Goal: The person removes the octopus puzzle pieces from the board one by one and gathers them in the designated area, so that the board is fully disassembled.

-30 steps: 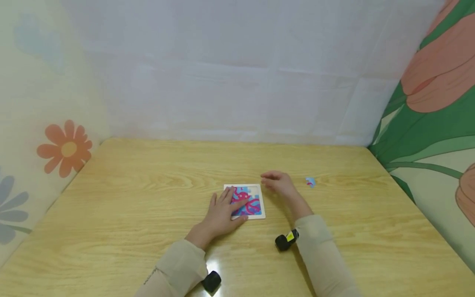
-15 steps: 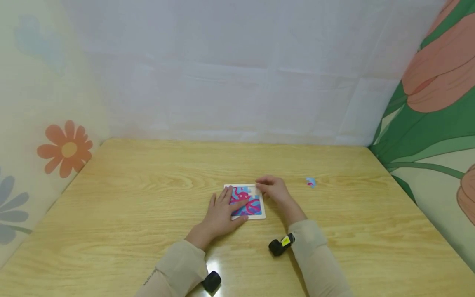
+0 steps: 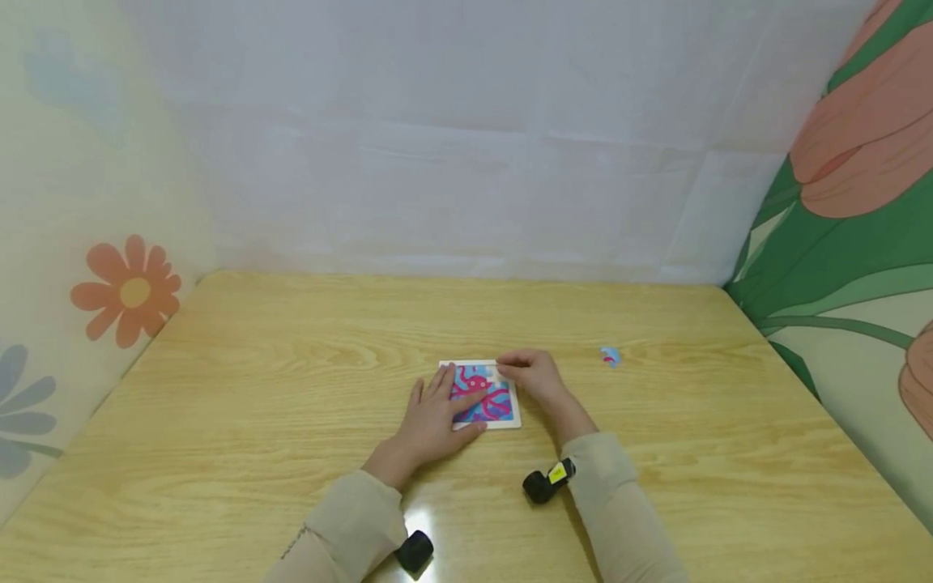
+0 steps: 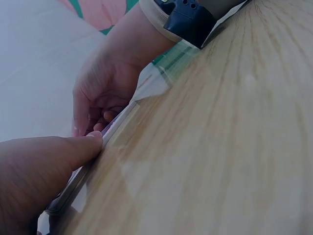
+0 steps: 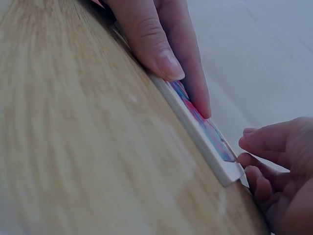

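Observation:
A small square jigsaw puzzle (image 3: 499,409) with a pink octopus on blue lies in a white-rimmed tray (image 3: 518,421). My left hand (image 3: 437,417) rests flat over its left side with fingers spread. In the left wrist view the left thumb (image 4: 80,149) lies along the tray's edge. My right hand (image 3: 538,376) is at the tray's upper right corner, thumb and fingertips bent together over a pale gap in the picture. I cannot tell whether a piece is between them. A loose blue-and-pink puzzle piece (image 3: 611,356) lies on the table to the right.
The wood-grain table (image 3: 291,348) runs back to a white cloth wall (image 3: 466,162). Flower-patterned panels flank it, with an orange flower (image 3: 134,290) on the left. Black wrist cameras (image 3: 539,486) stick out from both sleeves.
My right hand has moved left and slightly nearer, from beside the tray onto its upper right corner, covering part of the gap. The left hand and the loose piece have stayed put.

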The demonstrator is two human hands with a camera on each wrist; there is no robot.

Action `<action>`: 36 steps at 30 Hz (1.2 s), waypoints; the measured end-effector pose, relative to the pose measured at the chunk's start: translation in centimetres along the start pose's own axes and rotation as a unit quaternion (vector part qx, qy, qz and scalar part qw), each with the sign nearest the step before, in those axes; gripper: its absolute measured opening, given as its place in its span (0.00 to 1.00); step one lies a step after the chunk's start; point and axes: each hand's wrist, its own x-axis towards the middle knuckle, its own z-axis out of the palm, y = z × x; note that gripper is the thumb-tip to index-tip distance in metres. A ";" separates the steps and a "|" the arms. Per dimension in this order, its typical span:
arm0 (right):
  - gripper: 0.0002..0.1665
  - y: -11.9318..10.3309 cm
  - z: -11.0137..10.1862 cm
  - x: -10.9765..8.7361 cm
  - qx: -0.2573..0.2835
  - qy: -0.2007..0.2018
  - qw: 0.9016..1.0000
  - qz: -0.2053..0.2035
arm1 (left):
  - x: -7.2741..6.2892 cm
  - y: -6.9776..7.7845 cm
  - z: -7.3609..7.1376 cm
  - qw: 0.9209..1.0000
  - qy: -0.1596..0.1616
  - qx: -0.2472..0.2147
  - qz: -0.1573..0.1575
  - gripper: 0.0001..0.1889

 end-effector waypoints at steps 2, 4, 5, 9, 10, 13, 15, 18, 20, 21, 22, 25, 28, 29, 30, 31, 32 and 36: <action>0.10 0.0 0.1 0.0 -0.012 -0.005 1.000 -0.008 | 0.0 0.0 -0.1 1.000 0.000 0.001 0.000 0.26; 0.10 0.0 0.2 -0.1 -0.025 -0.011 1.000 -0.009 | 0.0 0.0 -0.1 1.000 0.000 0.001 0.000 0.26; 0.10 0.1 0.2 -0.1 -0.031 -0.013 0.999 -0.010 | 0.0 0.0 -0.1 1.000 -0.001 0.001 0.001 0.26; 0.09 0.1 0.4 0.0 -0.069 -0.022 0.997 -0.016 | 0.0 0.0 0.0 1.000 -0.003 0.005 0.001 0.26; 0.08 0.0 0.4 -0.1 -0.077 -0.023 0.997 -0.021 | 0.0 -0.1 0.1 1.000 -0.004 0.005 0.000 0.26; 0.07 0.0 0.4 -0.1 -0.100 -0.022 0.994 -0.030 | 0.0 -0.1 0.1 1.000 -0.003 0.007 0.001 0.26; 0.07 -0.1 0.5 -0.2 -0.107 -0.022 0.993 -0.034 | 0.0 -0.1 0.1 1.000 -0.003 0.006 0.000 0.26; 0.07 -0.3 0.6 -0.3 -0.115 -0.023 0.993 -0.033 | 0.0 -0.2 0.1 1.000 -0.002 0.006 0.001 0.26; 0.07 -0.5 0.6 -0.4 -0.119 -0.023 0.992 -0.025 | 0.0 -0.2 0.1 1.000 -0.002 0.006 0.001 0.25; 0.06 -0.5 0.7 -0.4 -0.121 -0.023 0.992 -0.020 | 0.0 -0.2 0.1 1.000 -0.002 0.006 0.001 0.26; 0.06 -0.6 0.7 -0.4 -0.122 -0.021 0.992 -0.015 | 0.0 -0.2 0.1 1.000 -0.002 0.005 0.001 0.25; 0.06 -0.8 0.8 -0.5 -0.125 -0.016 0.992 -0.005 | 0.0 -0.1 0.1 1.000 -0.003 0.003 -0.001 0.26; 0.06 -0.8 0.9 -0.5 -0.133 -0.007 0.991 -0.012 | 0.1 -0.1 0.0 1.000 -0.006 0.004 -0.003 0.26; 0.06 -0.8 0.9 -0.5 -0.134 -0.003 0.991 -0.015 | 0.1 -0.1 0.0 1.000 -0.007 0.005 -0.004 0.26; 0.06 -0.8 1.0 -0.5 -0.134 0.000 0.991 -0.017 | 0.1 -0.1 0.0 1.000 -0.008 0.005 -0.004 0.26; 0.06 -0.7 1.0 -0.5 -0.137 0.004 0.990 -0.021 | 0.1 -0.1 0.0 1.000 -0.008 0.005 -0.003 0.26; 0.06 -0.7 1.1 -0.5 -0.139 0.007 0.990 -0.026 | 0.1 -0.1 -0.1 1.000 -0.008 0.004 -0.003 0.26; 0.06 -0.6 1.2 -0.6 -0.146 0.018 0.988 -0.038 | 0.1 0.0 -0.2 1.000 -0.006 0.001 0.000 0.26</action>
